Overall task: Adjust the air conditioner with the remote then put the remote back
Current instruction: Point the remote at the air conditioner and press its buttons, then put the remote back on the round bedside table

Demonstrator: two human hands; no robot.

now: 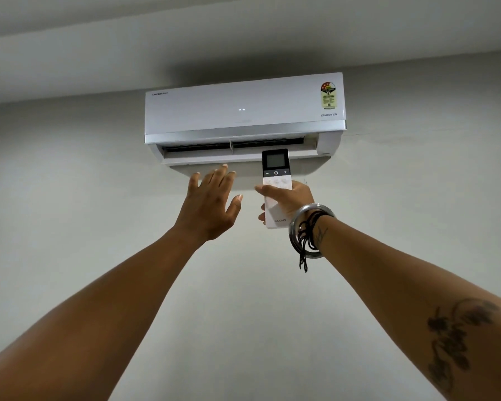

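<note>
A white wall-mounted air conditioner [243,111] hangs high on the wall, its lower flap open and two small lights lit on its front. My right hand [289,199] holds a white remote [276,180] upright just below the unit, thumb resting on its buttons, the dark screen end pointing up. My left hand [211,202] is raised beside it to the left, palm toward the vent, fingers spread and holding nothing. It does not touch the unit.
A plain grey wall [70,198] surrounds the unit and the ceiling [185,24] runs close above it. A metal bangle and black threads [308,230] circle my right wrist.
</note>
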